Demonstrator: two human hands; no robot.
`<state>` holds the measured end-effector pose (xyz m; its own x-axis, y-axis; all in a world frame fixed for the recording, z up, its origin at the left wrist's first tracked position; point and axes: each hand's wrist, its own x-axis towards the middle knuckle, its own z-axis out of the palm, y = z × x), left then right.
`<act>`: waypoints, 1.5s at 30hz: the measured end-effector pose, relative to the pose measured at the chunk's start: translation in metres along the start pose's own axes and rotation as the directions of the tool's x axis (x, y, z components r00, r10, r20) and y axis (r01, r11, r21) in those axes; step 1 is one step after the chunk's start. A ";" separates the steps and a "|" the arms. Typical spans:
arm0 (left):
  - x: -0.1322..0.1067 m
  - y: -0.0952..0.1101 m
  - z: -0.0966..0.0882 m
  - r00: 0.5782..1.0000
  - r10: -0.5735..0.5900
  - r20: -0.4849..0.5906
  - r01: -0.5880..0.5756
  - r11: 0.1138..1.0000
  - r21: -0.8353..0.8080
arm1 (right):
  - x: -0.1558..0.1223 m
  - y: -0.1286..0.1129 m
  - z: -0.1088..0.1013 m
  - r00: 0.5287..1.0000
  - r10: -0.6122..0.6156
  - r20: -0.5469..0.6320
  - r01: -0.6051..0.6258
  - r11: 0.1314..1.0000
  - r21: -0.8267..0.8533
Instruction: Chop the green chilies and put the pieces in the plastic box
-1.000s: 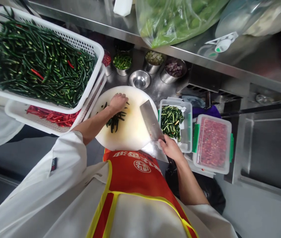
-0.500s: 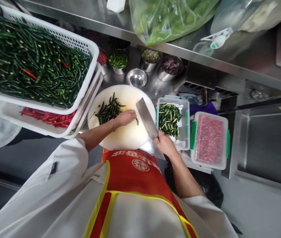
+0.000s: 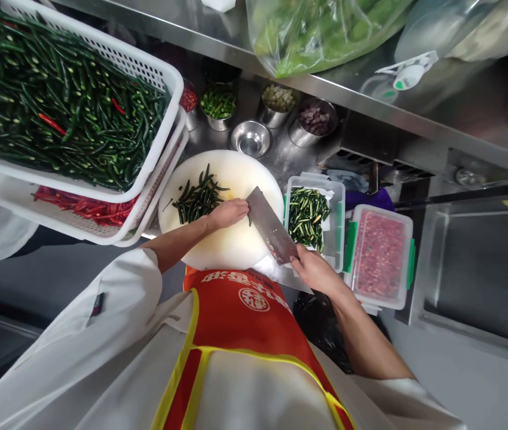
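Observation:
My right hand [image 3: 315,270] grips the handle of a broad cleaver [image 3: 271,224] whose blade rests over the right side of a round white cutting board [image 3: 231,245]. My left hand [image 3: 228,212] is curled on the board, pinching a green chili right beside the blade. A small pile of whole green chilies [image 3: 196,197] lies on the board just left of that hand. A clear plastic box [image 3: 337,230] of cut green chilies stands right of the board.
A white basket [image 3: 164,101] of green chilies is stacked over a basket of red chilies [image 3: 83,207] at left. Small steel bowls [image 3: 250,138] line the back. A lidded box [image 3: 382,257] with reddish contents sits at right, bagged greens [image 3: 321,30] on the shelf above.
My left hand slid from the chili pile toward the blade, holding a chili there. The cleaver shifted left to meet it, its blade now tilted nearer the hand.

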<state>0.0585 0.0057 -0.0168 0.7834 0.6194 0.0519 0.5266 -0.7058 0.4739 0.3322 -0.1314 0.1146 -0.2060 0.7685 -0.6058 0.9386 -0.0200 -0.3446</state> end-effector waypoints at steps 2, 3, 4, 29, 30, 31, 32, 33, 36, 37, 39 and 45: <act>0.000 0.000 0.001 1.000 -0.009 -0.004 0.009 1.000 -0.007 | 0.012 -0.009 0.008 1.000 -0.003 -0.009 0.002 1.000 -0.012; 0.000 0.001 0.001 1.000 -0.011 -0.006 0.011 1.000 -0.007 | 0.021 -0.014 0.014 1.000 0.000 -0.025 0.000 1.000 -0.016; 0.001 0.002 0.001 1.000 -0.012 -0.006 0.012 1.000 -0.005 | 0.030 -0.020 0.020 0.999 0.006 -0.048 -0.007 1.000 -0.021; -0.001 0.037 -0.006 0.997 0.014 0.077 -0.026 0.988 0.151 | 0.016 -0.001 0.049 0.980 0.102 -0.170 -0.083 0.990 0.117; -0.004 0.039 -0.001 0.996 0.024 0.085 -0.036 0.989 0.142 | 0.015 -0.003 0.048 0.981 0.094 -0.171 -0.079 0.993 0.091; -0.007 0.039 0.002 0.996 0.027 0.087 -0.039 0.990 0.136 | 0.015 -0.004 0.047 0.982 0.088 -0.169 -0.077 0.995 0.070; -0.008 0.038 0.003 0.996 0.021 0.084 -0.032 0.990 0.135 | 0.014 -0.006 0.047 0.982 0.084 -0.167 -0.077 0.996 0.052; -0.007 0.036 0.003 0.997 0.005 0.072 -0.015 0.990 0.138 | 0.014 -0.007 0.046 0.982 0.084 -0.167 -0.079 0.996 0.037; -0.003 0.028 -0.001 0.998 -0.066 0.021 0.062 0.986 0.155 | 0.013 -0.012 0.043 0.984 0.090 -0.156 -0.091 0.996 0.003; -0.002 0.026 -0.003 0.997 -0.070 0.023 0.065 0.986 0.154 | 0.012 -0.014 0.042 0.985 0.084 -0.149 -0.086 0.996 -0.007; 0.000 0.022 -0.005 0.998 -0.046 0.045 0.040 0.990 0.132 | 0.009 -0.015 0.038 0.990 0.050 -0.133 -0.054 0.998 -0.024; -0.002 0.014 -0.004 0.999 0.026 0.041 -0.028 0.998 0.048 | -0.012 -0.001 0.019 0.997 -0.016 -0.078 0.014 0.999 -0.033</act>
<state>0.0631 -0.0047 -0.0068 0.8096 0.5863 0.0277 0.5201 -0.7383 0.4294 0.3289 -0.1530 0.1085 -0.1992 0.8161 -0.5425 0.9442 0.0117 -0.3291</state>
